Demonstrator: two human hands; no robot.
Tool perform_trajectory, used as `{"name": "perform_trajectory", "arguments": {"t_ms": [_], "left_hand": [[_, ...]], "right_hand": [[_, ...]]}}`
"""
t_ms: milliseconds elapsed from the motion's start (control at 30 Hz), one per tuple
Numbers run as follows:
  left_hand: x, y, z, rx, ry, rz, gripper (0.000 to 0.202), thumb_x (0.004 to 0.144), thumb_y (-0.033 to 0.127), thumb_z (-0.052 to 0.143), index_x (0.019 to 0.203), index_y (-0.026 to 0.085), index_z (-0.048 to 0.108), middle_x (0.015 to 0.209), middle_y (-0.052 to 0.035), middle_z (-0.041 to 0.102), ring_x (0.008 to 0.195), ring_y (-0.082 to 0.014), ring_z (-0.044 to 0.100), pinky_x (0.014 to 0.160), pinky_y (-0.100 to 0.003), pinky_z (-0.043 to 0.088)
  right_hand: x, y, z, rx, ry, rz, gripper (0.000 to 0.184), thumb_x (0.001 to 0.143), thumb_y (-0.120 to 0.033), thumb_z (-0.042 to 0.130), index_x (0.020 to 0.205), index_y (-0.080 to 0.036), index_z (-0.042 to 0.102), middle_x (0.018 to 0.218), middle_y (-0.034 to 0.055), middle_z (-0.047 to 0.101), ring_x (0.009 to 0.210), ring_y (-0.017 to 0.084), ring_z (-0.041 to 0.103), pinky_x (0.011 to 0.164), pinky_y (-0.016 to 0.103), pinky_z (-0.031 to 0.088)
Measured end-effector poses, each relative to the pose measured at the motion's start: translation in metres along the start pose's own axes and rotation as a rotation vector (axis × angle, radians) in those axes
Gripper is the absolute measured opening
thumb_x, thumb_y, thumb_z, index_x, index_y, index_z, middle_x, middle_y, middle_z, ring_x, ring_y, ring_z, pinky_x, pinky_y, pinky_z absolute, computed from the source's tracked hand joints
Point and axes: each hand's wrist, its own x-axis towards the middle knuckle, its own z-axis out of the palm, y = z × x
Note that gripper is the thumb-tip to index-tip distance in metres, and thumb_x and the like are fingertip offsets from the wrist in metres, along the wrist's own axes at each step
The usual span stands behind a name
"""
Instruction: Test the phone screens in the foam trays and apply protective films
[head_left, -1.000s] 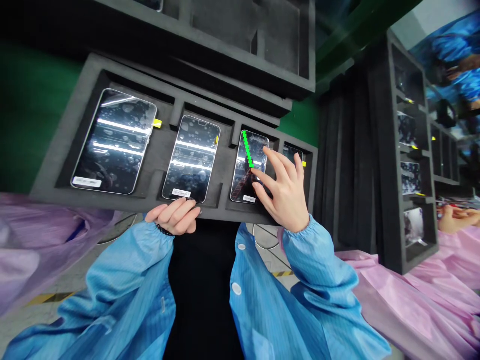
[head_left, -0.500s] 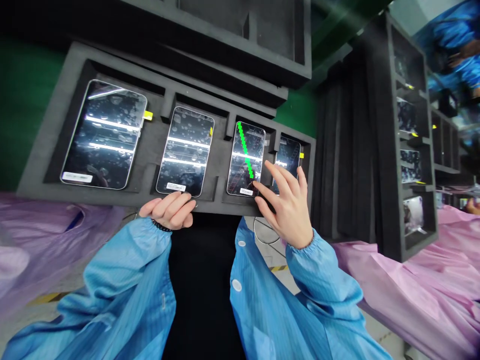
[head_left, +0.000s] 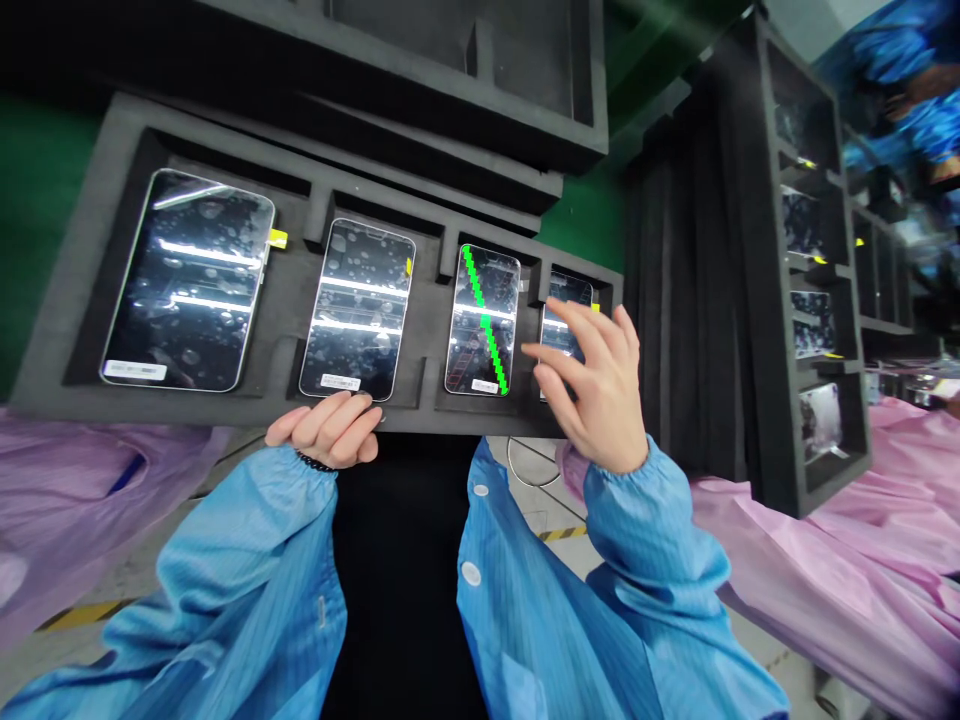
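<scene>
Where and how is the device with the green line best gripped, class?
Probably from above, by both long edges near mid-length: the green-lined device lies flat in the tray, and gaps in the dividers seem to leave finger room.

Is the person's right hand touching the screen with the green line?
Apart. The head view shows a narrow strip of black tray between the nearest fingertip of the right hand and the edge of the green-lined screen.

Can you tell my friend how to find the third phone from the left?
Look for the long black tray in front of the person in the blue coat. The third phone lies in it, just left of the right hand. Unlike the other phones there, it has a jagged green line slanting down its screen.
</scene>
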Motion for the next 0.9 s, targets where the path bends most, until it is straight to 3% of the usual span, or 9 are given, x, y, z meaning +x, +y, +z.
{"name": "perform_trajectory", "arguments": {"t_ms": [133, 267, 467, 633, 900], "left_hand": [[0.003, 0.002, -0.001, 0.077, 0.177, 0.252, 0.029, 0.095, 0.06, 0.048, 0.097, 0.035, 0.063, 0.07, 0.0059, 0.07, 0.056, -0.0166, 0.054, 0.075, -0.04, 0.031], [0.009, 0.007, -0.007, 0.158, 0.218, 0.368, 0.018, 0.096, 0.048, 0.054, 0.106, 0.037, 0.064, 0.078, 0.0065, 0.073, 0.062, -0.0169, 0.059, 0.078, -0.039, 0.032], [0.019, 0.015, -0.011, 0.288, 0.24, 0.466, 0.017, 0.098, 0.045, 0.052, 0.102, 0.034, 0.065, 0.086, 0.0053, 0.076, 0.071, -0.0179, 0.063, 0.08, -0.039, 0.033], [0.028, 0.021, -0.011, 0.332, 0.256, 0.487, 0.016, 0.099, 0.038, 0.047, 0.102, 0.034, 0.063, 0.082, 0.007, 0.076, 0.068, -0.0167, 0.062, 0.082, -0.037, 0.032], [0.016, 0.013, -0.008, 0.233, 0.145, 0.323, 0.029, 0.097, 0.052, 0.043, 0.099, 0.031, 0.062, 0.071, 0.0039, 0.071, 0.063, -0.0194, 0.058, 0.086, -0.039, 0.034]], "right_hand": [[0.034, 0.025, 0.02, -0.06, 0.007, 0.084, 0.04, 0.105, -0.041, 0.036, 0.121, -0.026, 0.07, 0.157, 0.0076, 0.045, 0.141, 0.029, 0.044, 0.122, 0.059, 0.026], [0.058, 0.038, 0.033, -0.065, -0.026, 0.103, 0.046, 0.106, -0.045, 0.03, 0.123, -0.027, 0.068, 0.159, 0.0074, 0.042, 0.141, 0.029, 0.043, 0.121, 0.06, 0.026], [0.072, 0.04, 0.037, -0.058, -0.043, 0.099, 0.044, 0.105, -0.045, 0.033, 0.123, -0.027, 0.069, 0.159, 0.0072, 0.042, 0.142, 0.029, 0.043, 0.122, 0.06, 0.025], [0.073, 0.038, 0.038, -0.056, -0.052, 0.093, 0.043, 0.105, -0.044, 0.034, 0.119, -0.026, 0.07, 0.159, 0.0072, 0.042, 0.142, 0.029, 0.043, 0.123, 0.06, 0.024], [0.068, 0.033, 0.036, -0.034, -0.038, 0.054, 0.043, 0.105, -0.043, 0.034, 0.115, -0.025, 0.072, 0.158, 0.0073, 0.043, 0.141, 0.03, 0.045, 0.122, 0.061, 0.025]]}}
